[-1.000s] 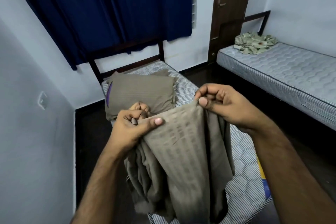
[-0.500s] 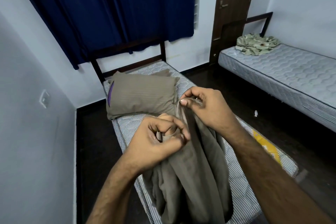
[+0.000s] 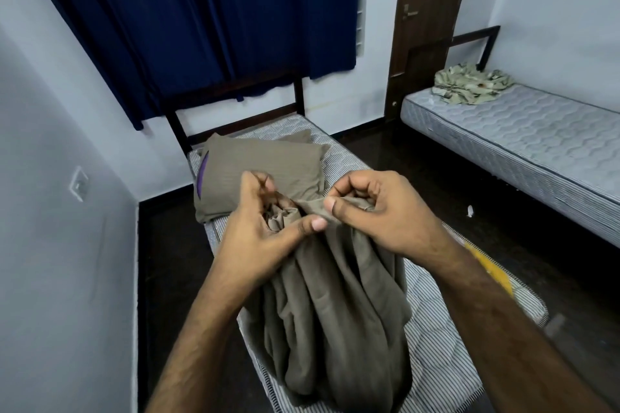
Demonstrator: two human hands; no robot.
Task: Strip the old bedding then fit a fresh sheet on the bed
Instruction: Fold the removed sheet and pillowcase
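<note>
Two hands gather a taupe sheet above a bare striped mattress.
The left hand (image 3: 265, 238) and right hand (image 3: 375, 211) each pinch the bunched sheet (image 3: 335, 312), which hangs onto the mattress (image 3: 446, 345); a matching pillow (image 3: 265, 171) lies beyond.

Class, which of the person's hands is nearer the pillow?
Left. The left hand overlaps the pillow's near edge; the right hand sits beside it, further right.

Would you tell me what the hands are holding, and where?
Both the left hand and right hand grip the brown sheet at its gathered top edge.
</note>
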